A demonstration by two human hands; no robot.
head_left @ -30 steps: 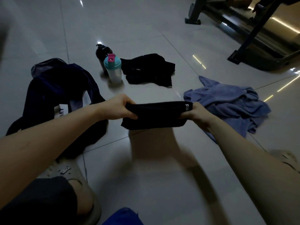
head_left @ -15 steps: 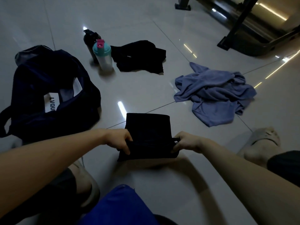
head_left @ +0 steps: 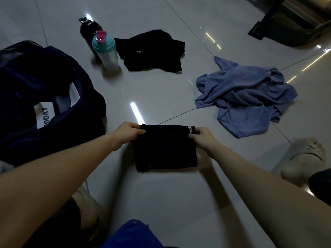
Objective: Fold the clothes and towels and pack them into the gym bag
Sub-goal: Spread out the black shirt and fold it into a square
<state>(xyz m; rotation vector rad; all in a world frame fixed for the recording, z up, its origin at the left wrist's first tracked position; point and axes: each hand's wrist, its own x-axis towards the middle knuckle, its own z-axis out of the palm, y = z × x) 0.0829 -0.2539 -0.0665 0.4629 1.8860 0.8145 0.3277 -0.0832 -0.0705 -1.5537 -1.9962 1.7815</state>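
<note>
- A patch of bright blue fabric (head_left: 133, 233) sits at the bottom edge, between the person's two bare forearms. What it belongs to cannot be told.
- A pale slipper (head_left: 304, 154) is on the foot at the right, on the glossy tiled floor (head_left: 161, 203).
- The folded black garment (head_left: 164, 149) lies straight ahead on the floor as a neat rectangle, between the two hands.
- The left hand (head_left: 125, 133) pinches the garment's far left corner, with thumb and fingers closed together on the cloth.
- The right hand (head_left: 204, 138) pinches the far right corner, fingers curled and clamped on the fabric just beside a strip of white lettering.
- The gym bag (head_left: 35, 83), dark navy, slumps on the floor to the left of the left forearm. Its top gapes open, and a white label (head_left: 43, 113) with dark letters shows at the opening.
- The blue-grey cloth (head_left: 245, 97) lies crumpled in a heap to the right, beyond the right hand and apart from it. Whether it is a towel or a shirt cannot be told.
- A shaker bottle (head_left: 105, 51) with a teal lid and pink cap stands upright farther back. A black bottle (head_left: 86, 31) stands just behind it.
- A second black garment (head_left: 152, 51) lies unfolded just right of the bottles.
- The dark machine base (head_left: 286, 27) sits at the far right corner.
</note>
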